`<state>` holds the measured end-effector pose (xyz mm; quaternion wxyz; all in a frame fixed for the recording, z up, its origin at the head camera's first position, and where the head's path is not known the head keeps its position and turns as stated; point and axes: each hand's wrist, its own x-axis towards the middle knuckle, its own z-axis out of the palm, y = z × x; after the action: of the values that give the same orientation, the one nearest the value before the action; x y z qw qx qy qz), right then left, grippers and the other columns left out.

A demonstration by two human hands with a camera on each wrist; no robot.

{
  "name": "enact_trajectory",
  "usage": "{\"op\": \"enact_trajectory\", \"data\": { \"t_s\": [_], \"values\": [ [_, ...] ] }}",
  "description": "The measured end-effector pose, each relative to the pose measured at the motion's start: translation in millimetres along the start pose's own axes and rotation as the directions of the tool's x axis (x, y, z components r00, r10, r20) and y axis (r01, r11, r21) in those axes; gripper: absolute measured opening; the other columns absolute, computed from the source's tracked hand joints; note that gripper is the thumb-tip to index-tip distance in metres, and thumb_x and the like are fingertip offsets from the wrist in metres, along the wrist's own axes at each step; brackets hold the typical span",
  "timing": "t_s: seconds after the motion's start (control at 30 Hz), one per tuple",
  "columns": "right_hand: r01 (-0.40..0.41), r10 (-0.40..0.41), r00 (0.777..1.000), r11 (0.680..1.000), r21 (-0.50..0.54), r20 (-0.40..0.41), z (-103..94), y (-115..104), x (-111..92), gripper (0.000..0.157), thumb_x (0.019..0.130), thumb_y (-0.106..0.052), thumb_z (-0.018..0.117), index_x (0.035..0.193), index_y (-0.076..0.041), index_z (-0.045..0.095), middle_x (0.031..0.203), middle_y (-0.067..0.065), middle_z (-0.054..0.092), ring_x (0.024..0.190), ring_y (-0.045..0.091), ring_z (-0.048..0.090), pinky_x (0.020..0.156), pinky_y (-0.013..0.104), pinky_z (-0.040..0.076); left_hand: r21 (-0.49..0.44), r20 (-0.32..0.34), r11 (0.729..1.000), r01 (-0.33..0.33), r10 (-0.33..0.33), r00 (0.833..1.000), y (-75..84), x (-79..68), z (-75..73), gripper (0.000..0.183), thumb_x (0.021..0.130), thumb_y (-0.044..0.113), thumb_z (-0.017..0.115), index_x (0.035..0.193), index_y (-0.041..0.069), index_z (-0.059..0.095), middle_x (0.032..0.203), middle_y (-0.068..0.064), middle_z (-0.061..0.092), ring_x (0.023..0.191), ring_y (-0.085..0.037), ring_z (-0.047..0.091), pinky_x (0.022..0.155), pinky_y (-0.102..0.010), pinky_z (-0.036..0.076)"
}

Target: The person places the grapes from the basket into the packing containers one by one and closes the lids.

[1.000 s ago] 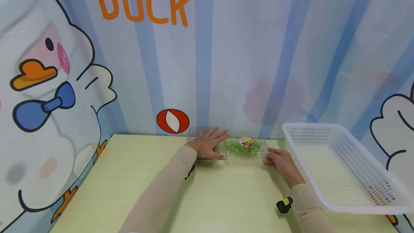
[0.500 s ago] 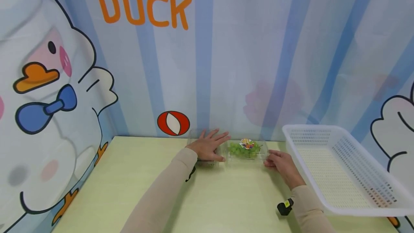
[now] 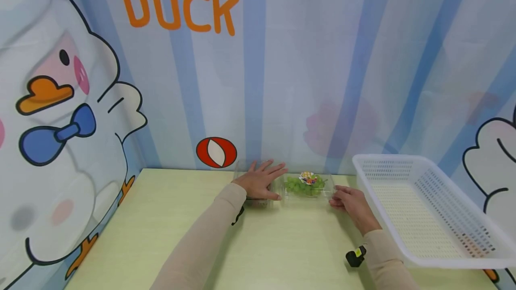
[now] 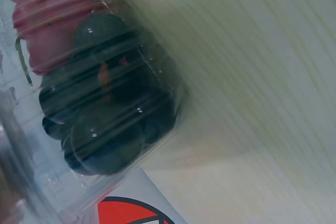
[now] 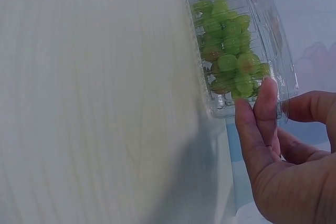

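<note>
My left hand (image 3: 258, 182) lies with fingers spread over a clear plastic box (image 3: 255, 202) by the wall. In the left wrist view, dark round grapes (image 4: 105, 140) and reddish ones (image 4: 50, 51) show through its ribbed side. Right beside it stands a second clear clamshell box (image 5: 210, 111) with green grapes (image 5: 231, 45) inside and a colourful sticker (image 3: 307, 178) on top. My right hand (image 3: 351, 202) holds this box at its right end, fingers bent, with fingertips at the end wall and rim. The left hand hides most of its own box.
A white perforated plastic basket (image 3: 421, 254) stands to the right, close to my right forearm. The pale yellow tabletop (image 3: 161, 223) ends at a cloth backdrop (image 3: 290, 79) with duck drawings and blue stripes, right behind the boxes.
Both hands and the boxes keep their places. Only the head view tilts very slightly.
</note>
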<state>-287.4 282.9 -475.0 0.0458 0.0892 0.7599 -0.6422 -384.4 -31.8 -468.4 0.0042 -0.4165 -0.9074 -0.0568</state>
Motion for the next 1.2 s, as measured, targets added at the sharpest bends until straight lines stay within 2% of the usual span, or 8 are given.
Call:
{"op": "enact_trajectory", "data": {
  "t_s": [0.3,0.57,0.67,0.83,1.07,1.2],
  "values": [
    [0.005,-0.005,1.000,1.000,-0.019,-0.006,0.1,1.3,1.6,0.051,0.100,-0.015,0.045,0.146,0.004,0.034,0.120,0.025,0.060,0.077,0.006,0.067,0.085,0.035,0.055,0.004,-0.001,1.000,-0.010,0.010,1.000,1.2,-2.2,-2.6,0.087,0.086,0.071,0.048,0.154,0.037,0.006,0.163,0.007,0.006,0.149,-0.028,0.004,0.111,-0.068,0.003],
    [0.012,-0.012,1.000,1.000,-0.020,-0.005,0.7,2.1,1.1,0.051,0.101,-0.015,0.045,0.146,0.005,0.034,0.120,0.025,0.059,0.075,0.005,0.066,0.080,0.029,0.056,0.008,-0.005,1.000,-0.009,0.009,1.000,0.9,-1.7,-2.1,0.088,0.086,0.070,0.049,0.155,0.031,0.013,0.162,0.006,0.007,0.149,-0.029,0.005,0.111,-0.068,0.003],
    [0.007,-0.007,1.000,1.000,-0.016,-0.010,1.3,1.6,0.4,0.051,0.101,-0.015,0.045,0.146,0.004,0.034,0.120,0.024,0.060,0.074,0.005,0.066,0.080,0.029,0.056,0.004,-0.001,1.000,-0.011,0.011,1.000,1.3,-2.3,-2.7,0.087,0.086,0.071,0.049,0.155,0.034,0.010,0.163,0.006,0.006,0.149,-0.029,0.004,0.111,-0.068,0.002],
    [0.009,-0.009,1.000,1.000,-0.011,-0.013,2.3,0.1,-1.1,0.051,0.100,-0.015,0.046,0.146,0.005,0.035,0.114,0.018,0.063,0.074,0.004,0.066,0.081,0.030,0.056,0.009,-0.003,1.000,-0.013,0.013,1.000,-0.1,-2.7,-2.5,0.087,0.085,0.072,0.047,0.155,0.035,0.009,0.163,0.007,0.006,0.149,-0.029,0.005,0.111,-0.068,0.003],
    [0.016,-0.016,1.000,1.000,0.003,-0.017,1.4,-1.0,-0.9,0.050,0.100,-0.011,0.047,0.144,0.007,0.036,0.101,0.012,0.068,0.073,0.005,0.067,0.080,0.030,0.057,0.006,-0.005,1.000,-0.023,0.023,1.000,-0.6,-2.5,-2.2,0.088,0.085,0.073,0.046,0.155,0.029,0.014,0.163,0.006,0.007,0.149,-0.030,0.005,0.111,-0.068,0.004],
    [0.018,-0.018,1.000,1.000,0.003,-0.019,0.8,0.1,0.7,0.049,0.099,-0.010,0.047,0.144,0.008,0.036,0.096,0.009,0.070,0.072,0.005,0.067,0.079,0.031,0.057,0.007,-0.003,1.000,-0.019,0.019,1.000,-0.1,-2.2,-2.6,0.088,0.086,0.072,0.046,0.155,0.031,0.013,0.163,0.006,0.007,0.149,-0.030,0.005,0.111,-0.068,0.004]
  ]
}}
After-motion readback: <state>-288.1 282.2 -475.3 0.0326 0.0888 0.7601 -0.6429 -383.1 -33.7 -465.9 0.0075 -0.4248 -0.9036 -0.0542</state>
